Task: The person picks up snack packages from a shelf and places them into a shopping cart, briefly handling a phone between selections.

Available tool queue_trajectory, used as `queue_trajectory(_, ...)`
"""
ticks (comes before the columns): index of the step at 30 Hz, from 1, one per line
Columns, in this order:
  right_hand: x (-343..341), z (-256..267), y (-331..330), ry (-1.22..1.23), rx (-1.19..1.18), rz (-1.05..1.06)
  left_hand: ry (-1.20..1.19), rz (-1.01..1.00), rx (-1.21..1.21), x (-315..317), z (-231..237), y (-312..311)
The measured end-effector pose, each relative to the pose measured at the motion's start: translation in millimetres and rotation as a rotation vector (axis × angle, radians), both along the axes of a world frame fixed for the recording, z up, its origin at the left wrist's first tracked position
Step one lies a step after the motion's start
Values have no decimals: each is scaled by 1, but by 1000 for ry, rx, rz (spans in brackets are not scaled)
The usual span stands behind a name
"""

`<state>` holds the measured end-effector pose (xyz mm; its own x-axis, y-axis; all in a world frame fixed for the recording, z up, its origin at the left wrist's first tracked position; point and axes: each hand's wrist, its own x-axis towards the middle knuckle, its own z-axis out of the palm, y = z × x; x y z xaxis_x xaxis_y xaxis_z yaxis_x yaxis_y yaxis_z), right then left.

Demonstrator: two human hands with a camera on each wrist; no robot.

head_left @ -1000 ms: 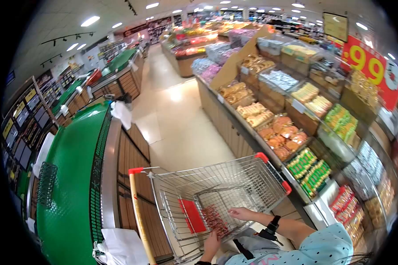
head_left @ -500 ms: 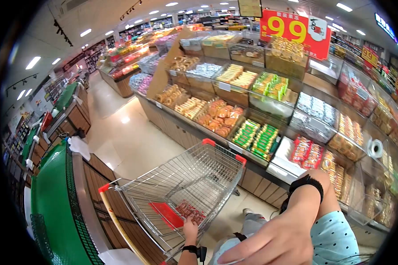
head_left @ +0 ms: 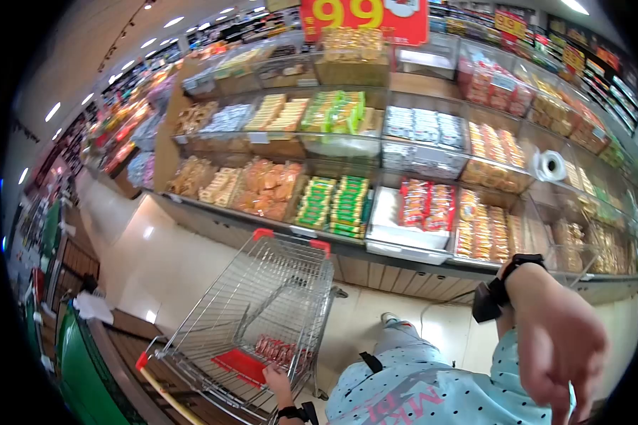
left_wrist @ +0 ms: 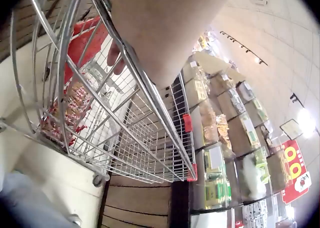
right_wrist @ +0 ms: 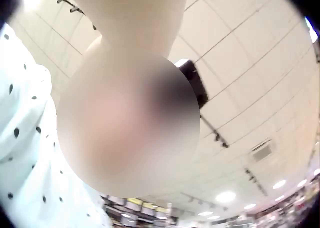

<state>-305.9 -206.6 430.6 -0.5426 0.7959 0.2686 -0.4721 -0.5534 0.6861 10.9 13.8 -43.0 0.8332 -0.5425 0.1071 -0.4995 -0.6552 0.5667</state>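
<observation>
My left hand (head_left: 278, 386) is at the near side rim of a metal shopping cart (head_left: 223, 312), its fingers bent over the wire. In the left wrist view, fingertips (left_wrist: 115, 57) show just inside the rim below the forearm. Several red-and-clear packets (head_left: 275, 349) lie in the cart beside the red seat flap (head_left: 241, 366), apart from that hand. My right hand (head_left: 563, 343) is raised at my right side by the dotted light-blue shirt (head_left: 404, 386), fingers hanging downward. Blurring covers most of the right wrist view.
A long tiered stand of packaged snacks (head_left: 344, 195) runs across the front, close to the cart's front end. A green checkout counter (head_left: 85, 368) is at the left. Pale floor (head_left: 198, 269) lies between them. A red price sign (head_left: 365, 20) stands above the snacks.
The view has turned right toward the snack stand. My left hand has drawn back from the packets to the cart's rim. My right hand has moved from the cart to my right side.
</observation>
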Motion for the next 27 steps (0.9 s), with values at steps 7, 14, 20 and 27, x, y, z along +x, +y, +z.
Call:
queue_trajectory(7, -13, -196, -168, 1074, 1863, -106, 9, 68, 134, -6, 4, -4)
queue_trajectory(14, -52, -385, -277, 1338, 2374, -810, 80, 271, 317, -23, 17, -22)
queue_trajectory(20, -51, -405, -329, 1381, 2128, -990, 54, 378, 433, -48, 26, -45)
queue_trajectory(27, -34, -396, -354, 1464, 2031, -1142, -43, 544, 527, -67, 30, -72)
